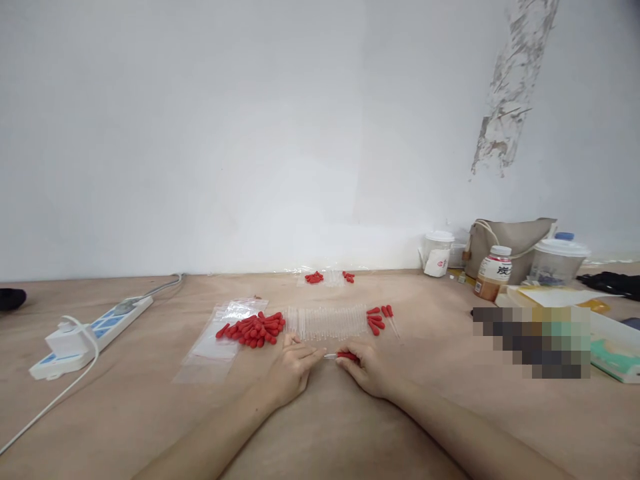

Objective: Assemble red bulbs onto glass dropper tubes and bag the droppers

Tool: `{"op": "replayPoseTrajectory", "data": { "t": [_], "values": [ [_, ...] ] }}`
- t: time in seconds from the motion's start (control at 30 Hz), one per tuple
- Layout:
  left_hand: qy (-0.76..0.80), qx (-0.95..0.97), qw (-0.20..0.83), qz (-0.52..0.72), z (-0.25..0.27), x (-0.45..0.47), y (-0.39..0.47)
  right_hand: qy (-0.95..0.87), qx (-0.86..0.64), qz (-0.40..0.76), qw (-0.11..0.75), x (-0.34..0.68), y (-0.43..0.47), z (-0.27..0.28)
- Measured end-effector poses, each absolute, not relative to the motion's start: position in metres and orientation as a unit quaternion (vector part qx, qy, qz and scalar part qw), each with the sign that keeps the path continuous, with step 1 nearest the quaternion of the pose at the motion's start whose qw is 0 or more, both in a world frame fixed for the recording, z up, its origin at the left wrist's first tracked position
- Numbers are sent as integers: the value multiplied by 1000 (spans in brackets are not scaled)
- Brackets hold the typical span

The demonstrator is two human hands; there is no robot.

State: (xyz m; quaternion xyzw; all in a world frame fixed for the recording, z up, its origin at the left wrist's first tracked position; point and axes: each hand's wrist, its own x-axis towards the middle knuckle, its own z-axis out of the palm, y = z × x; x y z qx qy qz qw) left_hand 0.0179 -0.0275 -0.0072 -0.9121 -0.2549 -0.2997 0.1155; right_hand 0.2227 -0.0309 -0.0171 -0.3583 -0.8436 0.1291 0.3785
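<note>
My right hand (367, 368) is closed around a red rubber bulb (347, 356) that sits on one end of a clear dropper tube (331, 356). From the other side, my left hand (297, 368) has its fingers closed on the tube, most of which they hide. Just beyond my hands lies a row of clear tubes (325, 322), side by side. Left of the row is a heap of loose red bulbs (257, 328), partly on a clear plastic bag (213, 347). Several droppers with red bulbs (376, 325) lie at the row's right end.
At the left lies a white power strip (107, 330) with a plug and cables. A bag of red-bulbed droppers (330, 278) is near the wall. To the right stand a lidded cup (439, 253), a bottle (493, 273), a grey pouch (520, 243) and a tub (560, 263).
</note>
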Motion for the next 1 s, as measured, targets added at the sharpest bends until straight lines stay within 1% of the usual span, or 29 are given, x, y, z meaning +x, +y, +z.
{"op": "replayPoseTrajectory", "data": {
  "t": [0.13,0.23,0.4,0.53,0.67,0.9,1.0],
  "values": [
    [-243,-914,99,-309,-9,18,-27,-859,-344,117,361,221,-32,-17],
    [-251,-914,80,-310,-11,17,-27,-854,-341,131,369,221,-32,-17],
    [-315,-894,55,-315,-11,14,-26,-835,-328,179,404,224,-28,-13],
    [-354,-886,42,-298,-6,12,-29,-802,-350,234,424,230,-28,-13],
    [-348,-887,33,-301,-3,11,-32,-770,-364,277,445,232,-31,-11],
    [-334,-892,31,-302,0,11,-34,-747,-372,326,444,231,-35,-6],
    [-337,-892,27,-301,0,11,-35,-726,-359,352,469,231,-33,-8]
  ]
}}
